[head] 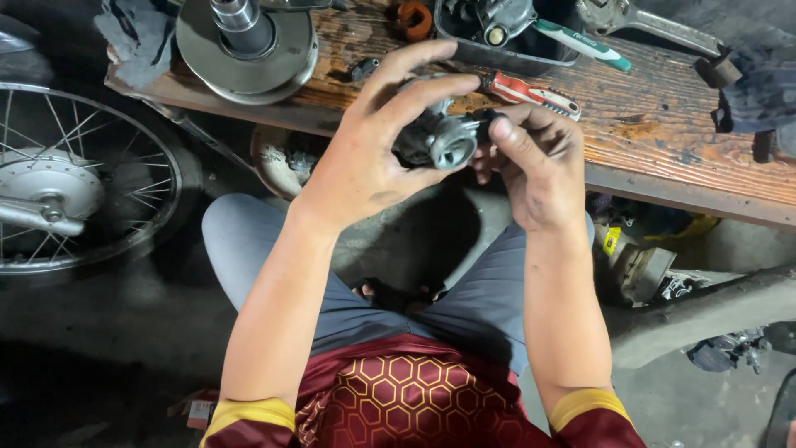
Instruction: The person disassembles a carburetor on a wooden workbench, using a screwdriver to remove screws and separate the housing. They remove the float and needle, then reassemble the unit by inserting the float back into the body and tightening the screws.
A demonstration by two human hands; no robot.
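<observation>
The left hand [373, 158] clamps a grey metal carburetor [438, 139] steady (bore facing up) while the right hand [535, 162] pinches its side fitting above the bench [663, 108].

The left hand's fingers [414, 79] cover most of the grey metal engine part [438, 141]; its far side is hidden. Beyond them, the round steel pulley [246, 50] and black plastic tray [506, 46] run off the top edge.

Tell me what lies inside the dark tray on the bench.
The dark tray holds a grey metal part and a green-handled tool's end; its bottom is covered.
</observation>
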